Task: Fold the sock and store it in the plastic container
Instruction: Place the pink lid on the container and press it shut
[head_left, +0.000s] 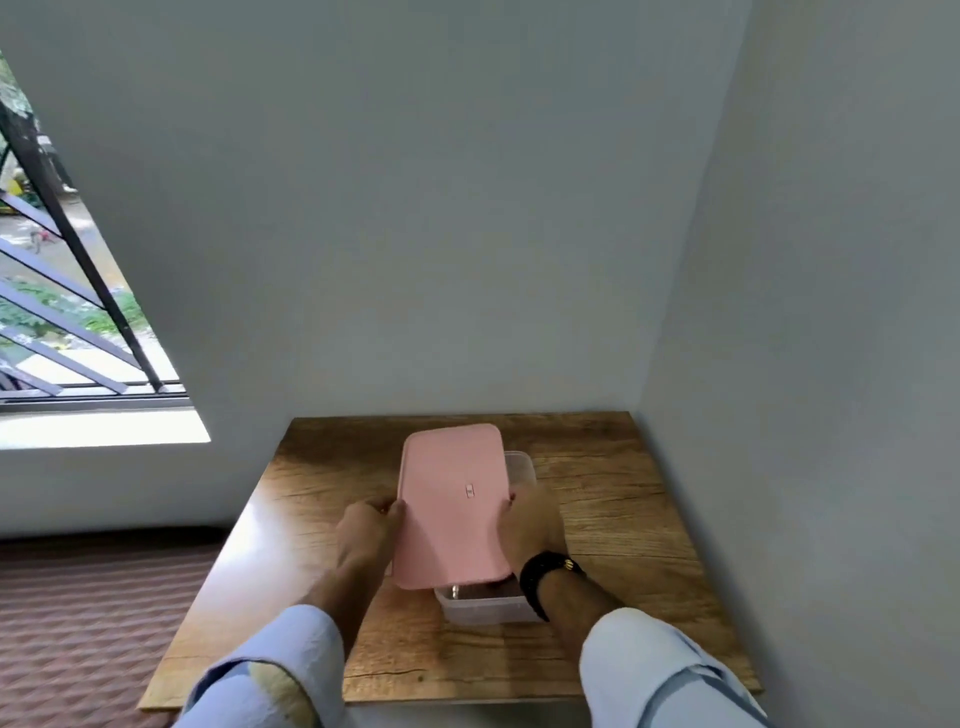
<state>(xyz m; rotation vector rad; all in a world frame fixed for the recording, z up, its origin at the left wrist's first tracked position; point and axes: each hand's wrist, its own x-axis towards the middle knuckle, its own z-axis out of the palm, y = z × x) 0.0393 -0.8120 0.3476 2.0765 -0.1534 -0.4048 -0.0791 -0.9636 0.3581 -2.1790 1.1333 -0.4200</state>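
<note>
A clear plastic container (483, 608) stands in the middle of the wooden table (623, 519). A pink lid (452, 499) is held just above it, shifted left and tilted, so the container's near end and far right corner show. My left hand (366, 530) grips the lid's left edge. My right hand (530, 525), with a black watch on the wrist, grips the right edge. Something dark brown (501, 591), perhaps the sock, shows inside the container under the lid's near edge; most of it is hidden.
The table sits in a corner, with grey walls (415, 234) close behind it and to the right. A window with black bars (62, 291) is at the left. A brown patterned surface (78, 623) lies lower at the left of the table.
</note>
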